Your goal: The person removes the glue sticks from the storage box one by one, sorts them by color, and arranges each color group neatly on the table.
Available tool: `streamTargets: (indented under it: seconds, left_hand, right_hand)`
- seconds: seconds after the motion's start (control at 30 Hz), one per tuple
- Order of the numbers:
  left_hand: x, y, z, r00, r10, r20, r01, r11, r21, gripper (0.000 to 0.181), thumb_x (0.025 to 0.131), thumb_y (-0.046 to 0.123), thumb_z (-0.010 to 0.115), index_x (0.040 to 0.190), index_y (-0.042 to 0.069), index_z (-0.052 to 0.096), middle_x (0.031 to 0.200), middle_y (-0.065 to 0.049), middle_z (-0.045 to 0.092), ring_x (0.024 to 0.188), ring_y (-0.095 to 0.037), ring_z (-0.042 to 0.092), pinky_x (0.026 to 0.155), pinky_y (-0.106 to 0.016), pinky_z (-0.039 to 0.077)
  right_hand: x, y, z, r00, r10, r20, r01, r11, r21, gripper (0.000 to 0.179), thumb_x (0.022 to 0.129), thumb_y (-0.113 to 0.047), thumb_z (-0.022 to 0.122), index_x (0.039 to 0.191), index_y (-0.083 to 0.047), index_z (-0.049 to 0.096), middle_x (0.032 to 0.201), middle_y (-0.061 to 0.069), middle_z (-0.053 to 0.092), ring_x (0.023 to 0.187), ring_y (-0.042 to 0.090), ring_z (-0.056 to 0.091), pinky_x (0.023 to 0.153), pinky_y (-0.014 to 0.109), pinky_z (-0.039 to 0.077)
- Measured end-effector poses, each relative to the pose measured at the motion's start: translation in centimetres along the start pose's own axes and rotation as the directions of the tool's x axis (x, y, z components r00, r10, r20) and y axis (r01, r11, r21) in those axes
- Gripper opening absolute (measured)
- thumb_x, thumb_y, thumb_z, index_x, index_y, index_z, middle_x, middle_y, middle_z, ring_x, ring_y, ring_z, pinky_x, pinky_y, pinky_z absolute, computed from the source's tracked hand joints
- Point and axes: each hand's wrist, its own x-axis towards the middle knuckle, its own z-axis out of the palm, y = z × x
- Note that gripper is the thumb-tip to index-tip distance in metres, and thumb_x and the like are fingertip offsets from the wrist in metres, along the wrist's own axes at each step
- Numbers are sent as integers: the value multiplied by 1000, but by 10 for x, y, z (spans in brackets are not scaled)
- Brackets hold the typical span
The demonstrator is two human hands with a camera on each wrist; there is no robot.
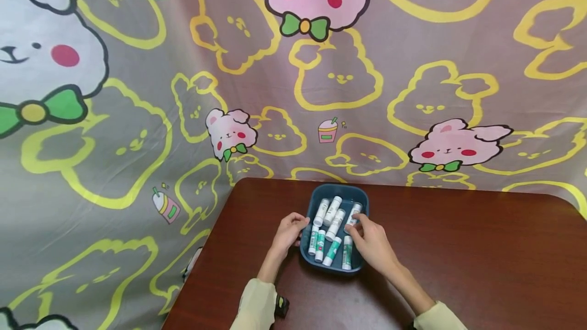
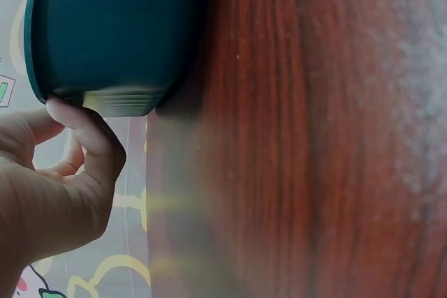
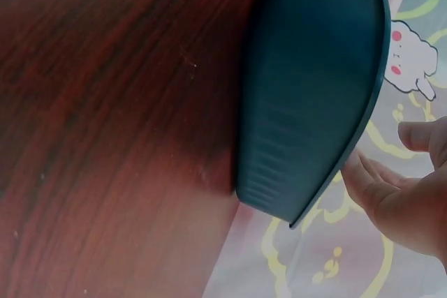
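A dark blue plastic basket (image 1: 337, 190) holds several glue sticks, some mostly white, others with green labels and white ends. My left hand (image 1: 290, 230) grips its left rim; in the left wrist view the thumb and a bent index finger (image 2: 91, 134) meet at the lip. My right hand (image 1: 373, 243) reaches over the right rim, thumb and fingers apart, fingertips right at a white glue stick (image 1: 354, 213). Seen from the right wrist, the thumb (image 3: 417, 135) stands free above the rim, while the fingers' ends are hidden behind the wall.
The basket stands on a brown wooden table (image 1: 458, 248) near its back edge. A patterned cloth (image 1: 284, 85) with rabbit faces hangs behind and to the left of the table. A black strap (image 1: 282, 306) shows at the left sleeve.
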Motion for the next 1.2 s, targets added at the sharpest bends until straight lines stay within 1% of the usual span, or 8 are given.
streamTargets:
  seconds: [0.13, 0.27, 0.43, 0.6, 0.8, 0.97, 1.2]
  left_hand:
    - [1, -2, -1, 1000, -12, 2, 12, 1000, -15, 21, 99, 23, 70, 102, 3, 65, 76, -2, 56, 66, -13, 49, 47, -22, 44]
    - [1, -3, -1, 1000, -25, -4, 25, 999, -24, 23, 99, 25, 71, 103, 3, 66, 76, -1, 57, 67, -13, 50, 47, -22, 45]
    - [0, -2, 0, 1000, -25, -13, 25, 999, -22, 25, 99, 25, 70, 106, 1, 66, 77, 1, 56, 67, -13, 49, 47, -22, 44]
    - [1, -1, 0, 1000, -30, -9, 29, 999, -32, 25, 98, 25, 72, 105, 1, 66, 76, 0, 56, 67, -13, 49, 47, -22, 44]
    - [4, -4, 0, 999, -41, -4, 41, 998, -50, 23, 97, 24, 73, 102, 2, 66, 75, 1, 57, 66, -13, 50, 46, -22, 44]
    - [3, -5, -1, 999, -38, -4, 38, 998, -49, 23, 97, 24, 73, 103, 2, 66, 75, 1, 57, 66, -13, 50, 46, -22, 44]
    - [2, -3, -1, 999, -40, 1, 40, 998, -52, 24, 97, 25, 73, 103, 2, 67, 75, 1, 58, 66, -13, 51, 47, -22, 45]
  right_hand:
    - [0, 1, 5, 1000, -14, 11, 15, 1000, -11, 31, 98, -12, 72, 122, 6, 64, 89, 7, 72, 76, 15, 65, 69, 35, 56]
    - [-1, -1, 9, 999, -45, 7, 45, 999, -9, 29, 97, -10, 74, 119, 7, 65, 86, 7, 72, 74, 15, 66, 68, 35, 56]
    - [-2, -5, 15, 998, -59, 9, 59, 998, -26, 25, 95, -8, 75, 114, 6, 67, 84, 7, 71, 74, 16, 66, 66, 35, 55]
    - [-1, -6, 21, 997, -79, 22, 80, 996, -41, 23, 93, -7, 76, 112, 5, 68, 83, 5, 70, 73, 15, 65, 64, 33, 55]
    - [-3, -8, 27, 996, -74, 45, 76, 996, -46, 25, 93, -7, 76, 112, 6, 68, 81, 7, 70, 72, 15, 64, 63, 34, 54]
    - [-3, -9, 33, 997, -67, 32, 68, 996, -52, 23, 91, -5, 77, 110, 7, 68, 80, 8, 70, 73, 17, 66, 64, 35, 55]
    - [-1, -9, 39, 997, -57, 43, 60, 997, -53, 21, 91, -3, 77, 106, 6, 66, 77, 7, 69, 68, 16, 65, 58, 32, 52]
